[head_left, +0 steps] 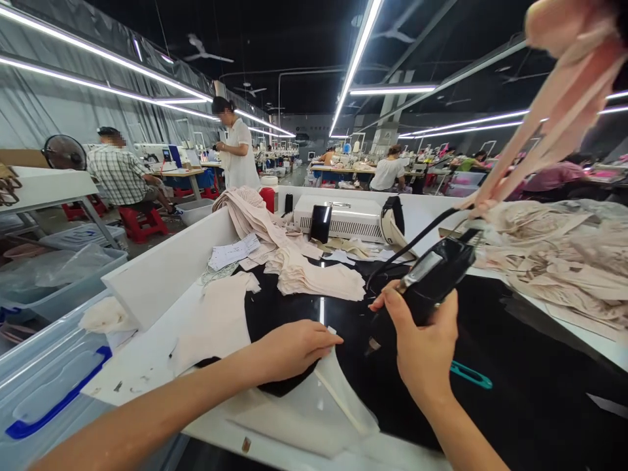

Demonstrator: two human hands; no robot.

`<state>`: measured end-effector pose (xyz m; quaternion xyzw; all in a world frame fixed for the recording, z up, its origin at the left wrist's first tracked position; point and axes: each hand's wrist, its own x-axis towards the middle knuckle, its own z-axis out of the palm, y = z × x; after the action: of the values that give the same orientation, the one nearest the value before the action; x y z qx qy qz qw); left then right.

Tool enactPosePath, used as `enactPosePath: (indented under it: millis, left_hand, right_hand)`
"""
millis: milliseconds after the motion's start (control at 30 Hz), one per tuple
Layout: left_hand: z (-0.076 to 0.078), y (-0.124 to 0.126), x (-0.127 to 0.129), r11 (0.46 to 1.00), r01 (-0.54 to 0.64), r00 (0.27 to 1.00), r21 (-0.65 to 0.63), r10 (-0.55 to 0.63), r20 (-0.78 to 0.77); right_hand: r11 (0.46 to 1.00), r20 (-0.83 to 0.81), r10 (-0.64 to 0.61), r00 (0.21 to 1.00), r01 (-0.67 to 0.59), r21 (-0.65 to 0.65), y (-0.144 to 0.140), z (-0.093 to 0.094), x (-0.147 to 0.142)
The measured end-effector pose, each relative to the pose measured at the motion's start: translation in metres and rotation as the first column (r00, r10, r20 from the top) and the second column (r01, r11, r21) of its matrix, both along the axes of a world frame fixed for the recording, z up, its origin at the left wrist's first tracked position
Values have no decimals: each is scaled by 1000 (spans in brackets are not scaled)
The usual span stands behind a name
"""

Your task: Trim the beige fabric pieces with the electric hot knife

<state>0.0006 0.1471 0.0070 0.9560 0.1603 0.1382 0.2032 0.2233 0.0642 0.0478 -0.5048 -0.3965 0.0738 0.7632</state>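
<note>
My left hand (299, 347) has its fingers pressed together on the upper corner of a thin cream fabric piece (338, 392) with a narrow band along it. This piece lies over the black work surface (530, 392) and the white table edge. In my right hand (426, 347) is a black corded handheld tool (434, 278), its pointed tip (373, 345) angled down toward the surface, apart from the fabric. Pink fabric strips (520, 157) are tied to the tool's upper end. A stack of cream fabric pieces (318, 275) lies beyond my left hand.
A white vented box (343, 219) and a phone (320, 224) stand at the back. Heaped pale fabric (554, 261) lies right, near a teal slotted tool (471, 375). A white side panel (171, 268) borders the left. Other people sit or stand beyond.
</note>
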Motion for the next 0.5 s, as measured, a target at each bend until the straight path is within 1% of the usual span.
enactPosePath:
  millis: [100, 167, 200, 233, 300, 333, 367, 400, 433, 467, 500]
  left_hand:
    - [-2, 5, 10, 992, -17, 998, 121, 25, -61]
    - [-1, 7, 13, 984, -12, 995, 178, 29, -94]
    - [1, 8, 14, 981, -10, 995, 192, 30, -100]
    - [3, 9, 14, 980, -8, 994, 200, 29, -101]
    - [10, 7, 14, 977, -3, 995, 213, 25, -100]
    - [14, 5, 13, 976, -2, 995, 217, 23, -95]
    - [19, 2, 13, 975, -2, 996, 223, 22, -89]
    - [24, -2, 13, 975, 0, 997, 223, 17, -75]
    - [30, -8, 13, 977, 5, 999, 214, 5, -47]
    - [37, -14, 13, 981, 18, 1000, 195, -18, -6]
    - [45, -21, 13, 985, 39, 998, 166, -48, 49]
  right_hand:
    - [996, 27, -21, 999, 24, -82, -5, -1, 14]
    - [994, 68, -75, 995, 80, -74, -11, -3, 23]
    - [991, 89, -127, 988, 131, -30, -16, -6, 27]
    - [981, 103, -195, 975, 192, 43, -20, -10, 30]
    - [930, 103, -332, 938, 307, 200, -32, -19, 34]
    - [916, 111, -360, 926, 329, 231, -38, -24, 36]
    - [926, 131, -342, 931, 310, 216, -43, -29, 36]
    - [959, 160, -265, 951, 242, 147, -48, -33, 36]
    - [992, 184, -126, 975, 122, 32, -52, -36, 35]
    - [994, 180, 55, 982, -37, -103, -54, -38, 32]
    - [952, 140, 242, 960, -208, -224, -55, -38, 29]
